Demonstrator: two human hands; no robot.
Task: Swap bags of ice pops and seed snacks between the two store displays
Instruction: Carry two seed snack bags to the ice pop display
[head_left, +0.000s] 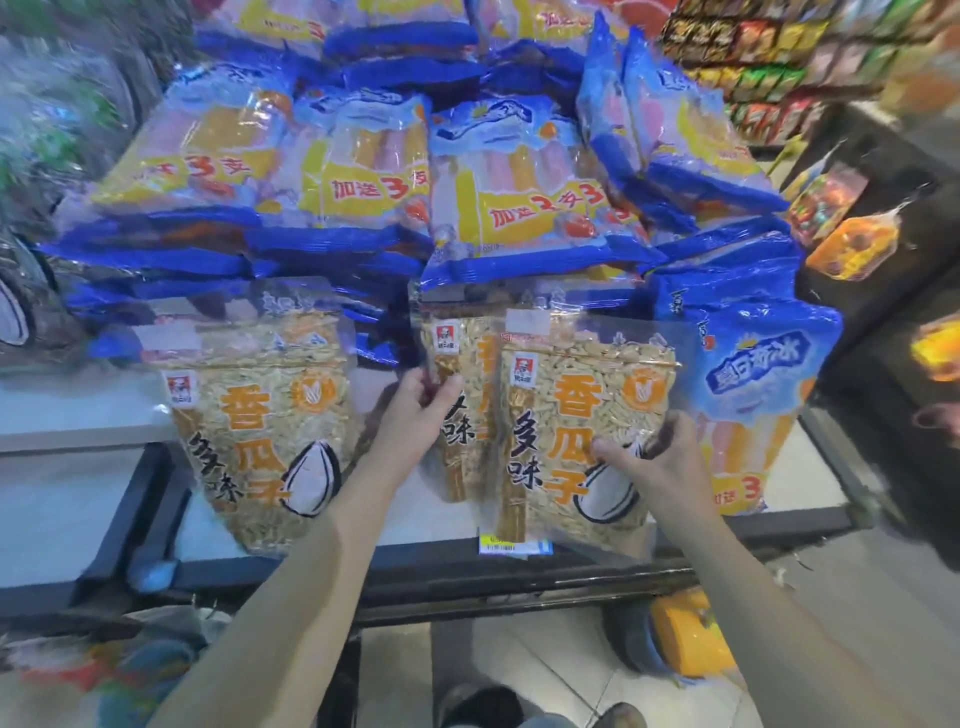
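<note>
Seed snack bags stand in a row along the front of a low display counter (426, 525), and the middle seed bag (457, 415) serves as the landmark here. The left hand (415, 415) pinches that middle bag near its upper left edge, thumb in front and fingers curled behind it, so the hand is closed narrowly on the film. Just right of the middle bag, and overlapping its right side, is the right seed bag (582, 436); the right hand (649, 457) grips it at the lower right, thumb pressed on the printed front and fingers wrapped over the edge. This bag leans slightly, its bottom hanging past the counter's front lip. Left of the middle bag, apart from it, a third seed bag (260, 436) stands upright with no hand on it.

Behind and above the middle bag lies a pile of ice pop bags (358, 171) (blue and yellow, several layers deep). To the far right of it, just beyond the right seed bag, one ice pop bag (748, 405) stands upright at the counter's end. A price label (514, 545) sits on the counter edge below the middle bag. Snack shelves (769, 62) fill the upper right corner, blurred.
</note>
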